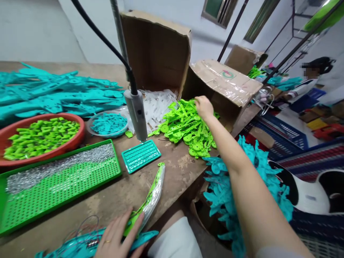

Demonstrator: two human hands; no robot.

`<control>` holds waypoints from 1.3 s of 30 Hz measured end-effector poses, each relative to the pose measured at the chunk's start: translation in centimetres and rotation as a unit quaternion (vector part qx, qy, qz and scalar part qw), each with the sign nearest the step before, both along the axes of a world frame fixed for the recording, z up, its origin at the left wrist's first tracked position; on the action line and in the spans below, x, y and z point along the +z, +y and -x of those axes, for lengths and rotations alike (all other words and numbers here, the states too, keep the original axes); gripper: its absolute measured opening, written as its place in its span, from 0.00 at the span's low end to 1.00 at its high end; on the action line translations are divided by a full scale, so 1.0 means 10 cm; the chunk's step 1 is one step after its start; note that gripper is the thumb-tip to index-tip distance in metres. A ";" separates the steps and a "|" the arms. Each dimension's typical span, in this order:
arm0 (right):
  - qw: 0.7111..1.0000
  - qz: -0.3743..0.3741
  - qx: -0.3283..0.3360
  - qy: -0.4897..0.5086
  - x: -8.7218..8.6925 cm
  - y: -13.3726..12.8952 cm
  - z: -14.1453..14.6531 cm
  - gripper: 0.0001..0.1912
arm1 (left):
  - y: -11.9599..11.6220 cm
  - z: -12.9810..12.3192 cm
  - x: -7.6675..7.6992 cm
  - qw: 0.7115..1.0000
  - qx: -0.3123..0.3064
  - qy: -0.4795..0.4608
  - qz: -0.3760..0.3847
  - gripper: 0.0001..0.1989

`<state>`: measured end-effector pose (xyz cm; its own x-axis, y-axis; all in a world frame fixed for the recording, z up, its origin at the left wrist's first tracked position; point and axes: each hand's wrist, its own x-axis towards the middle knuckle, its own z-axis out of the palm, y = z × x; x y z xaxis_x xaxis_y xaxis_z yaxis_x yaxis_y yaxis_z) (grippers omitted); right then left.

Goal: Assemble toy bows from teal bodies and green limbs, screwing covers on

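Observation:
My left hand point(118, 233) is at the bottom of the view, its fingers closed over the lower end of a curved, sword-like piece point(153, 193) with a bright green side and a clear plastic side. Under the same hand lies a teal plastic shell point(88, 242) with thin wires and a small metal spring on it. My right arm stretches forward to a heap of bright green plastic parts point(185, 125). At the top of that heap my right hand point(204, 107) has its fingers curled onto a green part; the fingertips are partly hidden.
An electric screwdriver point(136, 114) hangs above a small teal tray point(141, 156). Leftward are a green tray point(67, 195) of screws, a red basin point(77, 120) of green pieces and teal shells point(53, 95). Cardboard boxes point(156, 50) stand behind; teal parts point(223, 200) fill a carton below right.

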<state>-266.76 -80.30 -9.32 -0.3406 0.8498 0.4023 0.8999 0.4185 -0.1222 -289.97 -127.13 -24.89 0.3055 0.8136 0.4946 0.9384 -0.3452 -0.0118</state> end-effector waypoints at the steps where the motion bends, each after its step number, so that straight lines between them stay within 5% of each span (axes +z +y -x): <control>1: 0.998 -0.040 0.004 0.054 0.11 -0.09 -0.11 0.19 | 0.00 -0.02 0.02 1.000 0.001 -0.009 0.011 0.29; 3: 0.978 -0.099 0.028 0.181 0.33 -0.40 -0.33 0.16 | 0.01 -0.06 0.09 0.999 0.014 -0.032 0.037 0.29; 5: 0.956 -0.080 0.057 0.277 0.53 -0.90 -0.50 0.14 | 0.03 -0.13 0.21 0.995 0.031 -0.072 0.068 0.29; 8: 0.934 0.030 0.093 0.344 0.72 -1.86 -0.58 0.10 | 0.04 -0.23 0.46 0.975 0.038 -0.196 0.098 0.25; 10: 0.923 0.156 0.119 0.330 0.74 -2.45 -0.53 0.08 | 0.03 -0.30 0.64 0.936 0.043 -0.334 0.106 0.25; 13: 0.883 0.308 0.136 0.327 0.51 -3.02 -0.40 0.09 | -0.02 -0.39 0.84 0.818 0.006 -0.518 0.251 0.28; 15: 0.892 0.284 0.117 0.332 0.19 -3.16 -0.31 0.11 | -0.08 -0.44 0.90 0.735 0.018 -0.602 0.311 0.22; 17: 0.920 0.197 0.084 0.328 -0.19 -3.14 -0.20 0.14 | -0.12 -0.45 0.88 0.693 0.076 -0.655 0.290 0.19; 19: 0.939 0.162 0.060 0.296 -0.57 -3.02 -0.04 0.16 | -0.13 -0.43 0.80 0.714 0.156 -0.653 0.201 0.19; 21: 0.950 0.191 0.042 0.245 -0.89 -2.87 0.15 0.14 | -0.08 -0.39 0.69 0.773 0.218 -0.587 0.102 0.17; 25: 0.958 0.222 0.003 0.184 -1.24 -2.66 0.47 0.10 | 0.08 -0.33 0.47 0.856 0.233 -0.459 0.044 0.14; 32: 0.930 0.247 0.064 0.266 -1.27 -2.59 0.49 0.12 | 0.14 -0.34 0.37 0.875 0.236 -0.419 0.064 0.15; 39: 0.913 0.283 0.052 0.290 -1.30 -2.57 0.50 0.14 | 0.14 -0.31 0.39 0.876 0.238 -0.411 0.085 0.16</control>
